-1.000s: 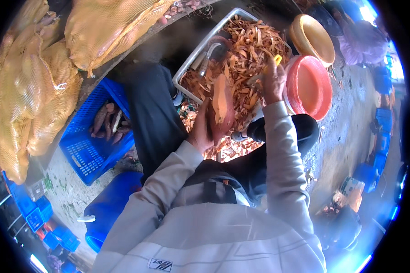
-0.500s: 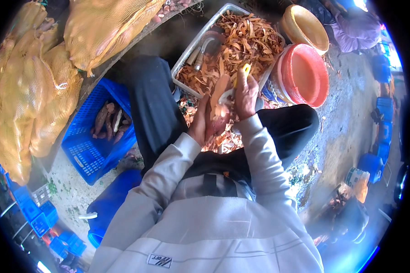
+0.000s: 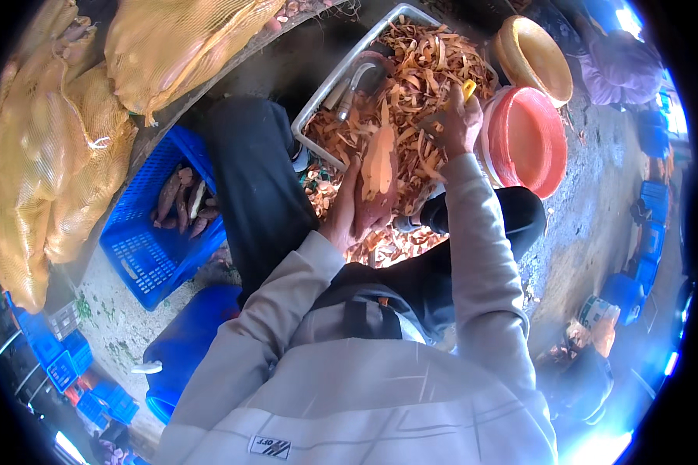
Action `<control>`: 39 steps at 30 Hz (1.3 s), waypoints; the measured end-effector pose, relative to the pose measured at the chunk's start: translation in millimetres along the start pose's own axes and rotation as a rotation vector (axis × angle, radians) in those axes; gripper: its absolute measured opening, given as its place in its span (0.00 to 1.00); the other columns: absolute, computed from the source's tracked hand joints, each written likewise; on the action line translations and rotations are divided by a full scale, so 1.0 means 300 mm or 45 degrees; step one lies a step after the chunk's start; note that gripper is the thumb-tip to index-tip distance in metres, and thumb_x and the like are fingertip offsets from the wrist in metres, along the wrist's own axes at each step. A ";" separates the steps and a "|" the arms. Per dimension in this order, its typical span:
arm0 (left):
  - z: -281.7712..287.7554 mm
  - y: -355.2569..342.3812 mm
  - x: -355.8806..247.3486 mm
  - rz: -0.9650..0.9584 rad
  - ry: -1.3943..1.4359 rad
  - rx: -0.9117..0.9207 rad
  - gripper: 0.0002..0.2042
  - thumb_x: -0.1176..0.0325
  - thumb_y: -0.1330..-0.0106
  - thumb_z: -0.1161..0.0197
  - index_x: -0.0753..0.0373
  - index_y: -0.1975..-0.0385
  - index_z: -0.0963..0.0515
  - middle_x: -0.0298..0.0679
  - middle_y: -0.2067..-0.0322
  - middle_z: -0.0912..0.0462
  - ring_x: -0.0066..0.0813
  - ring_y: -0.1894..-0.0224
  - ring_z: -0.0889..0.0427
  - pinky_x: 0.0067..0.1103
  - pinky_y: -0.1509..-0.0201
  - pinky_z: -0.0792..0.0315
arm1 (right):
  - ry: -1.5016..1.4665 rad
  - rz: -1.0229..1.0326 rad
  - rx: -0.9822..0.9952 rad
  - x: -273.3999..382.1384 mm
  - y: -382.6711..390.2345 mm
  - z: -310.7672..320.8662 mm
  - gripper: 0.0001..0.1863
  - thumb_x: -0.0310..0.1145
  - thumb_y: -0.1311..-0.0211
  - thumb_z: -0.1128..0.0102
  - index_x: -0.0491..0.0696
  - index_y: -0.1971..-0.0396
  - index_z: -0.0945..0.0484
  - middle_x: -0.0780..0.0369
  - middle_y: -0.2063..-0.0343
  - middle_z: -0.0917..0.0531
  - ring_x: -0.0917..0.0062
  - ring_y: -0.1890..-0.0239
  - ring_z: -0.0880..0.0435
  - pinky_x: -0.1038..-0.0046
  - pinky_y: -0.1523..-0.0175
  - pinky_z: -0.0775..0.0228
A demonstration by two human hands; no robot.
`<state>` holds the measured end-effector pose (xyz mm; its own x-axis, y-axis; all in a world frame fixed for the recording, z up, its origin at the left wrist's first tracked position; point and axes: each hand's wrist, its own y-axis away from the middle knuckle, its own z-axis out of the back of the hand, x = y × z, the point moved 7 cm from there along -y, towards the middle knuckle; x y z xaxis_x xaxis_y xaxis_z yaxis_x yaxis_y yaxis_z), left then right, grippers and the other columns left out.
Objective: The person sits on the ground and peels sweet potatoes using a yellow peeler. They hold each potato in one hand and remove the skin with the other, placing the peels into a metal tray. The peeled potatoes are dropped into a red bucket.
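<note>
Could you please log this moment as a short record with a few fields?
Left hand: holds a partly peeled sweet potato upright
Right hand: grips a yellow-handled peeler, apart from the sweet potato
Below the hands: grey tray heaped with peelings
Person's left: blue crate with unpeeled sweet potatoes, yellow mesh sacks
Person's right: red basin

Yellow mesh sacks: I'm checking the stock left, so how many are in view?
2. One large yellow mesh sack lies along the left edge; a second sack lies at the top, above the blue crate. More may be hidden beyond the picture's rim.
</note>
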<state>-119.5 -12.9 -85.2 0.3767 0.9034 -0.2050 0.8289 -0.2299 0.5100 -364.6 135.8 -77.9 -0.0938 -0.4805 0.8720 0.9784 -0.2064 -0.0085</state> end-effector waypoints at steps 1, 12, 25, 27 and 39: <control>-0.013 0.008 -0.004 -0.028 -0.004 -0.120 0.31 0.33 0.30 0.55 0.55 0.47 0.28 0.36 0.67 0.19 0.26 0.74 0.20 0.22 0.80 0.31 | -0.096 -0.034 0.011 0.021 0.039 0.030 0.25 0.50 0.37 0.43 0.38 0.67 0.22 0.47 0.72 0.18 0.56 0.70 0.18 0.60 0.60 0.27; 0.000 0.037 0.008 -0.013 0.036 0.103 0.32 0.32 0.34 0.51 0.59 0.54 0.25 0.37 0.71 0.21 0.29 0.81 0.25 0.19 0.87 0.38 | -0.209 0.099 -0.107 0.103 0.196 0.134 0.21 0.48 0.34 0.40 0.43 0.74 0.25 0.63 0.79 0.24 0.77 0.75 0.26 0.70 0.68 0.32; -0.030 0.062 0.027 -0.097 -0.047 -0.014 0.33 0.33 0.30 0.57 0.58 0.46 0.26 0.38 0.69 0.17 0.26 0.83 0.24 0.20 0.84 0.31 | -0.600 -0.053 0.260 0.223 0.584 0.049 0.23 0.47 0.29 0.44 0.42 0.75 0.24 0.68 0.79 0.25 0.85 0.75 0.31 0.76 0.70 0.38; -0.040 0.081 0.030 -0.069 -0.082 0.037 0.32 0.33 0.29 0.59 0.57 0.49 0.26 0.37 0.72 0.19 0.25 0.85 0.27 0.20 0.86 0.35 | -0.440 0.086 0.222 0.207 0.493 0.026 0.27 0.54 0.30 0.47 0.44 0.80 0.26 0.67 0.83 0.28 0.83 0.78 0.32 0.75 0.70 0.39; -0.026 0.064 -0.010 -0.068 -0.193 0.068 0.34 0.31 0.29 0.63 0.59 0.53 0.25 0.37 0.74 0.21 0.21 0.85 0.31 0.17 0.86 0.43 | -0.211 0.073 -0.069 0.048 0.014 0.023 0.28 0.53 0.40 0.40 0.37 0.70 0.22 0.52 0.75 0.19 0.68 0.71 0.21 0.65 0.59 0.28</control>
<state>-108.0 -17.1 -68.2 0.3866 0.8507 -0.3562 0.8685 -0.2059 0.4508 -360.5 133.8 -61.9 -0.0018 -0.3470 0.9379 0.9696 -0.2301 -0.0832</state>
